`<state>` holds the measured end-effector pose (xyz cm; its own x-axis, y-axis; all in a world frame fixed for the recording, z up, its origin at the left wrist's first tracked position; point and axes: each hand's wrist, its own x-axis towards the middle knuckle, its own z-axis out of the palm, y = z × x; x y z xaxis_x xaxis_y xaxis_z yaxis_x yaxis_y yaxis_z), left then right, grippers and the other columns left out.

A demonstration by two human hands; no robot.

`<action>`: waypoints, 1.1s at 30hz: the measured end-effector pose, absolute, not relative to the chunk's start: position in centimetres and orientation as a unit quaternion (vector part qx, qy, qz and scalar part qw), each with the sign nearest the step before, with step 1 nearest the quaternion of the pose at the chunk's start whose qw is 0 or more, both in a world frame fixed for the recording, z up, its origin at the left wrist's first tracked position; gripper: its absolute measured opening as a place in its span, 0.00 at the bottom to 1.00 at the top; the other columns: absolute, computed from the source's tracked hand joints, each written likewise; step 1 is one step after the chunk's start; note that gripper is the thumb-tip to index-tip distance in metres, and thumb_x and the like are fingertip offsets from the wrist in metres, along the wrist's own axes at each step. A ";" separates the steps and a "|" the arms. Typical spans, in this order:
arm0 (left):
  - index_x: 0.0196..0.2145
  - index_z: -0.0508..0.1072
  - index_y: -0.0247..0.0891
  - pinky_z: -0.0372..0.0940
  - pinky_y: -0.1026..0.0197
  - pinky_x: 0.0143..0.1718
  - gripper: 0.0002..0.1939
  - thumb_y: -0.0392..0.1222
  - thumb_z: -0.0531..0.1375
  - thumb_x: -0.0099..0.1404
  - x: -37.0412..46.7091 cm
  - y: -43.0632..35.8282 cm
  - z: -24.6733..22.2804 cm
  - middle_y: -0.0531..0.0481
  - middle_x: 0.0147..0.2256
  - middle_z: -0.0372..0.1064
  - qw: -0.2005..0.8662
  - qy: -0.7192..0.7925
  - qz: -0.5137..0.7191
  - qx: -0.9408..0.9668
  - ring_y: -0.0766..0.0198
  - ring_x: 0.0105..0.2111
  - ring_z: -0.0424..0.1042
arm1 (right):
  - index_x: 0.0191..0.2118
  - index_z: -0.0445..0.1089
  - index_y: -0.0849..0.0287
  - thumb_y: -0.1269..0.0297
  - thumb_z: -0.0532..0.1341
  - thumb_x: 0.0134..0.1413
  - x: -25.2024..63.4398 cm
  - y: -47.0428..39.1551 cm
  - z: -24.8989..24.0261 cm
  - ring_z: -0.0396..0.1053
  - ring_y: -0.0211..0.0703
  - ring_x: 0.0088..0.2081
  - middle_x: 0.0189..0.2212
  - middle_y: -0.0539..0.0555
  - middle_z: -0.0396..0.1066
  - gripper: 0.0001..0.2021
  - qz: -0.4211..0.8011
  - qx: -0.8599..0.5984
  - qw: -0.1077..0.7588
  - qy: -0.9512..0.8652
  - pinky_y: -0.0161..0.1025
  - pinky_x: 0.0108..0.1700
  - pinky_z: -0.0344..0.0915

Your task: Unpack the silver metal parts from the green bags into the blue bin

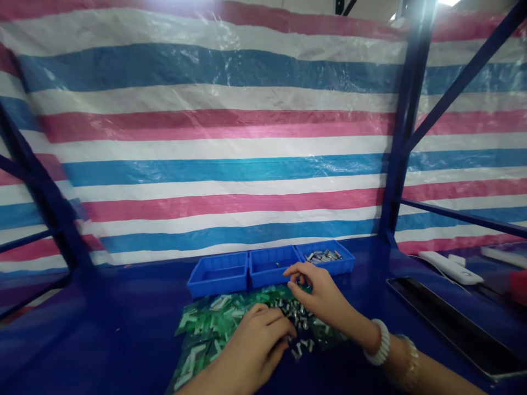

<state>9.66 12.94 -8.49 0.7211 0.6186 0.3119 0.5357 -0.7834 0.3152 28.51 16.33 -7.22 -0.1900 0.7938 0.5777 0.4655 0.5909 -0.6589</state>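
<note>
My left hand (pixel 263 343) is low over the near edge of a pile of small shiny metal pieces (pixel 298 315), its fingers curled down and drawn together. Whatever those fingertips grip, if anything, is hidden. Above the far side of the pile, my right hand (pixel 317 288) reaches toward the middle blue bin (pixel 269 280), fingers bent and apart, with nothing visible in them. One small piece (pixel 278 264) shows at that bin. Green bags with pale strips (pixel 224 315) spread beside and under my left hand. The right blue bin (pixel 343 266) holds several short metal pieces (pixel 324 256).
The left blue bin (pixel 218 281) adjoins the middle one on the blue table (pixel 123 340). A dark flat tablet-like device (pixel 448 323) lies on the right, with a white power strip (pixel 450 267) behind it. A blue metal post (pixel 401 142) and striped sheeting (pixel 230 170) stand behind.
</note>
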 end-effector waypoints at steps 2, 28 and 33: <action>0.37 0.71 0.41 0.62 0.60 0.37 0.12 0.26 0.55 0.60 9.6 12.9 -7.9 0.51 0.34 0.72 0.129 0.314 0.248 0.908 0.61 0.34 0.70 | 0.36 0.73 0.60 0.71 0.58 0.50 28.6 16.4 -7.2 0.66 0.42 0.30 0.27 0.52 0.71 0.08 0.196 -0.423 0.488 -0.738 0.38 0.34 0.60; 0.32 0.72 0.38 0.63 0.65 0.32 0.07 0.44 0.62 0.60 9.8 12.5 -6.0 0.53 0.28 0.69 0.388 0.387 0.519 0.656 0.64 0.31 0.69 | 0.30 0.69 0.59 0.67 0.69 0.42 26.7 14.1 -7.2 0.67 0.35 0.28 0.26 0.48 0.69 0.09 0.521 -0.268 0.516 -0.625 0.33 0.32 0.65; 0.30 0.72 0.36 0.59 0.66 0.31 0.11 0.48 0.64 0.60 9.8 12.7 -6.3 0.54 0.25 0.69 0.499 0.367 0.489 0.614 0.67 0.29 0.67 | 0.31 0.70 0.58 0.72 0.66 0.45 26.8 13.4 -6.9 0.67 0.38 0.30 0.27 0.49 0.69 0.06 0.427 -0.259 0.530 -0.685 0.35 0.34 0.66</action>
<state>9.83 12.74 -6.34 0.2515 0.9391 0.2342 -0.0378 -0.2323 0.9719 26.78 13.40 -6.94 -0.3027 0.8080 0.5054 -0.0971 0.5014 -0.8597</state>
